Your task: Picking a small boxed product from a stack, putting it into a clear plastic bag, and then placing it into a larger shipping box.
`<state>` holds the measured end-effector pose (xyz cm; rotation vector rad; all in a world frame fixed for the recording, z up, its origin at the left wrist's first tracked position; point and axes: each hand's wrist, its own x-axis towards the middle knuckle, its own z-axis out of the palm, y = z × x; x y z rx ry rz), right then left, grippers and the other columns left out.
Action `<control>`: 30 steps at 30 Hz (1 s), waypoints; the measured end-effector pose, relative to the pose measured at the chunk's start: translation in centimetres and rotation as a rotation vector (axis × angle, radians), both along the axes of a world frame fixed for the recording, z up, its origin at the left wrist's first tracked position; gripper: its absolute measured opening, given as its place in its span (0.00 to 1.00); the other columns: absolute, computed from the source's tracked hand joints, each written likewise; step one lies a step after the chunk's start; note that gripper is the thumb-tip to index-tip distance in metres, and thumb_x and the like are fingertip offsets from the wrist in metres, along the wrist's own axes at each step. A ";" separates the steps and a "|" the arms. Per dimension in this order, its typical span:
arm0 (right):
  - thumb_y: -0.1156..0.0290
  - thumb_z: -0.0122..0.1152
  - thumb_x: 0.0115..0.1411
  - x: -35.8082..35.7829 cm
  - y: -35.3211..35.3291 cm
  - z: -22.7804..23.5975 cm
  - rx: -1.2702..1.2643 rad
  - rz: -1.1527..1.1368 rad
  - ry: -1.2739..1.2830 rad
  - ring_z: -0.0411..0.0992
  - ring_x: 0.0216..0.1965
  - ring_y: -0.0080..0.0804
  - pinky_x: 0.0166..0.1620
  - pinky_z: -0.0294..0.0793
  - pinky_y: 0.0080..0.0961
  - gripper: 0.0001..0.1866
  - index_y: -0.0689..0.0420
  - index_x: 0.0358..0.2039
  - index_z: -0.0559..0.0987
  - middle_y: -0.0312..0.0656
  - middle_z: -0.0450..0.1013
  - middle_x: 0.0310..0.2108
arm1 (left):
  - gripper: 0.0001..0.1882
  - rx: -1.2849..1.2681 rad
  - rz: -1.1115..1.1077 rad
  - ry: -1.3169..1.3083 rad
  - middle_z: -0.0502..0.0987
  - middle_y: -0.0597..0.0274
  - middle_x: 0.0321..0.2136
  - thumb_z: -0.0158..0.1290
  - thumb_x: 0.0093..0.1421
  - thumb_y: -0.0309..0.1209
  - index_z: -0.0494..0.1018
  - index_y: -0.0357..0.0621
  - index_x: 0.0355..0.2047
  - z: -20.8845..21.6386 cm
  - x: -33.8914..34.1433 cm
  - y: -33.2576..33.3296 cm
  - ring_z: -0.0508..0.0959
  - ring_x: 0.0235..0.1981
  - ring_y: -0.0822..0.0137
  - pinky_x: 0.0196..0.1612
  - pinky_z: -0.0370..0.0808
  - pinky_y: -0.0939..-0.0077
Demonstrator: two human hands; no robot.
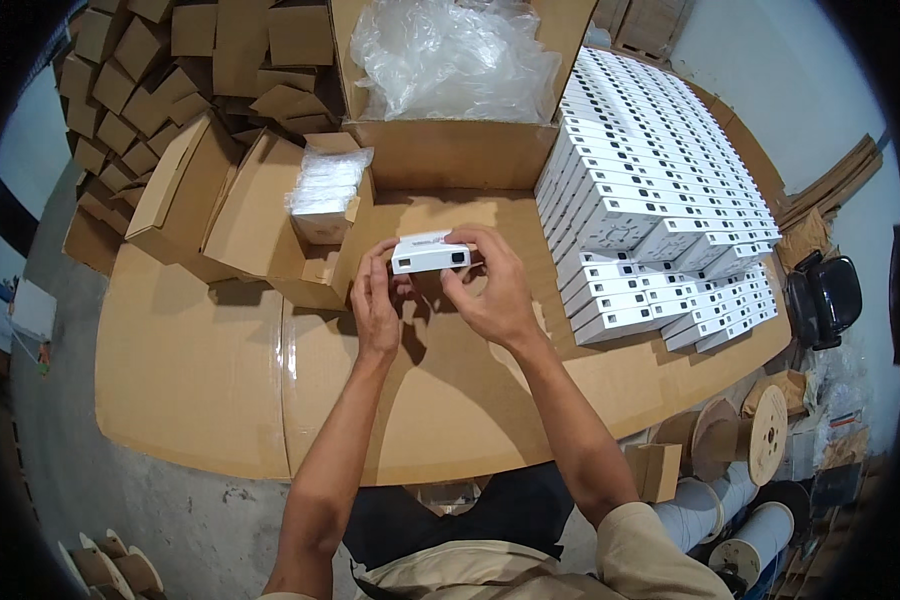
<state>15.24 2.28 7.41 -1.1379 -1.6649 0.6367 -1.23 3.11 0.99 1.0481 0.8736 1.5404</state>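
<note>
A small white box with dark square marks along its near side is held up over the cardboard-covered table. My left hand grips its left end, with the fingers partly hidden behind it. Thumb and fingers of my right hand are closed round the right end. To the left stands an open cardboard carton holding a row of plastic-wrapped packs. On the right rises a large stepped stack of similar white boxes.
Behind my hands stands a big open carton with clear plastic bags in it. Another open carton is at the left, before a heap of folded cartons. Cable spools and a black chair are at the right.
</note>
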 end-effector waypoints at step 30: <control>0.88 0.55 0.58 4.9 4.5 -7.8 -0.080 -0.089 0.080 0.75 0.54 0.40 0.57 0.75 0.33 0.27 0.63 0.60 0.67 0.53 0.74 0.52 | 0.25 0.080 0.075 0.642 0.77 0.47 0.51 0.54 0.60 0.18 0.66 0.36 0.59 0.4 3.4 3.6 0.79 0.54 0.57 0.55 0.79 0.65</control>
